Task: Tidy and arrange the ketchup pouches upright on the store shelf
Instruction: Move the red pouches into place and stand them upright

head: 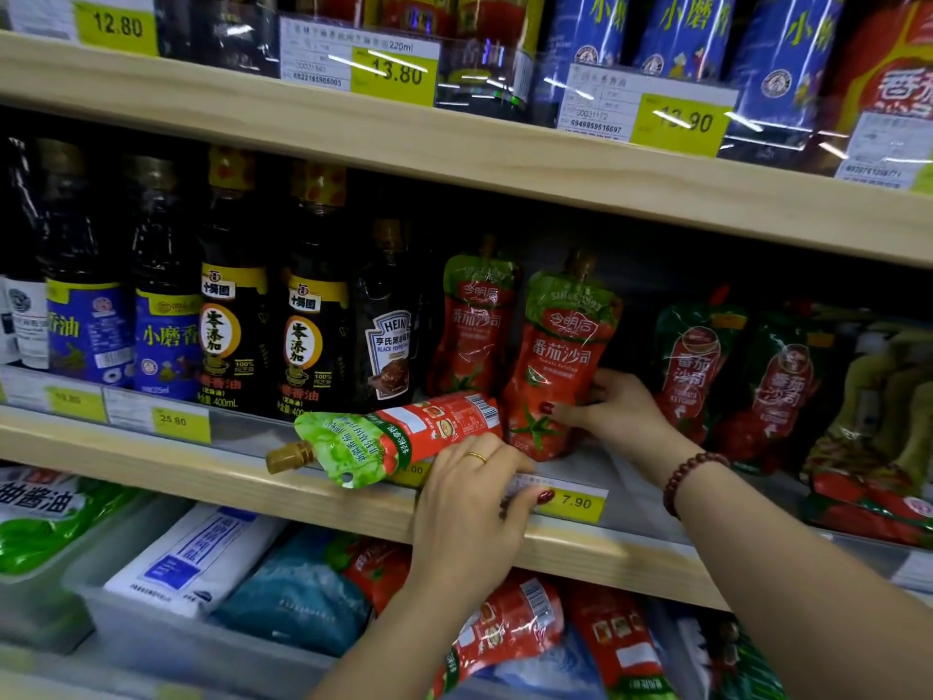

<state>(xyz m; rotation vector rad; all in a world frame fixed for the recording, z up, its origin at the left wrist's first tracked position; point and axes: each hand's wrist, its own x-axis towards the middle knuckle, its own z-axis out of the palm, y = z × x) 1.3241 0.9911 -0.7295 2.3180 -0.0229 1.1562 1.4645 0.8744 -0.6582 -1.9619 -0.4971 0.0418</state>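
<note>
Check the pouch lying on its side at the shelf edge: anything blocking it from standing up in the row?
The upright pouch, held by the right hand, fills the front spot. Left hand already rests on the lying pouch.

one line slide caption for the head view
Left hand on a toppled red-and-green ketchup pouch; right hand steadies an upright one.

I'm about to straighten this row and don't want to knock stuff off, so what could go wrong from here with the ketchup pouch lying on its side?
1. The lying ketchup pouch hangs its spout past the shelf edge; the left hand holds only its base end, so it could slip off.
2. The upright ketchup pouch seems steadied only by the right hand; letting go may tip it forward.
3. Swinging the lying pouch upright could bump the Heinz pouch beside it.
</note>
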